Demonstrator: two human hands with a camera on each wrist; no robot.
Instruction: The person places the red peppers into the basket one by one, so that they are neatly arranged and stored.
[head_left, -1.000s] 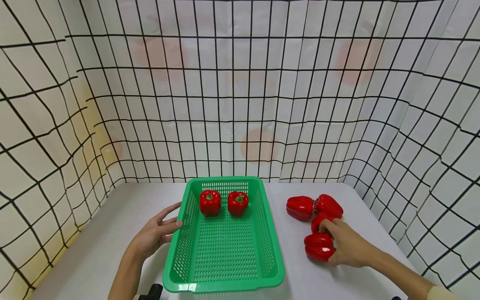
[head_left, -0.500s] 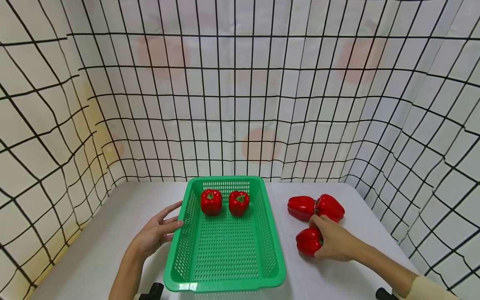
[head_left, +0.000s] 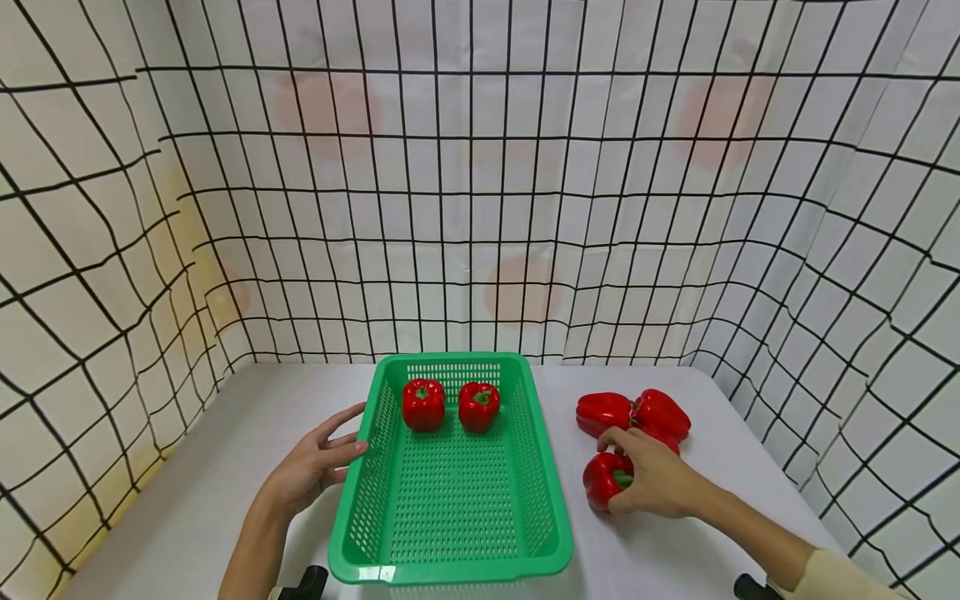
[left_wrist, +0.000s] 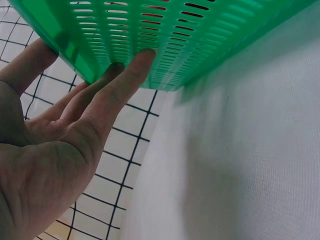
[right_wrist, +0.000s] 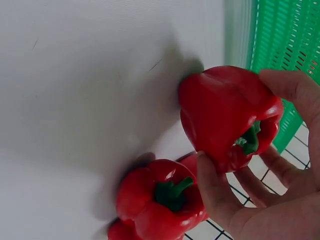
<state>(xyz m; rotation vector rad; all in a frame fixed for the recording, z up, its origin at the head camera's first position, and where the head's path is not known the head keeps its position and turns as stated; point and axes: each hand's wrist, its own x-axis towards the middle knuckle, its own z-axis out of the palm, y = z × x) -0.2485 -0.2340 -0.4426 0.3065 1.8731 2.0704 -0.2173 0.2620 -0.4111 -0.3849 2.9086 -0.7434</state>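
My right hand grips a red bell pepper on the right of the table, thumb and fingers spread around it. In the right wrist view the held pepper has its green stem turned toward the palm. Touching the left side of a green perforated basket are the fingertips of my left hand, fingers extended; the left wrist view puts them against the slotted wall. Inside the basket, at its far end, a left pepper and a right pepper stand side by side.
Beyond my right hand lie more red peppers: one on the left, one on the right, and another partly hidden by the hand. Black wire mesh over white sheeting encloses the white table at the back and both sides.
My right hand has moved left toward the basket with the gripped pepper, away from the other peppers, and the pepper's stem has turned into view. My left hand and the basket have stayed put.
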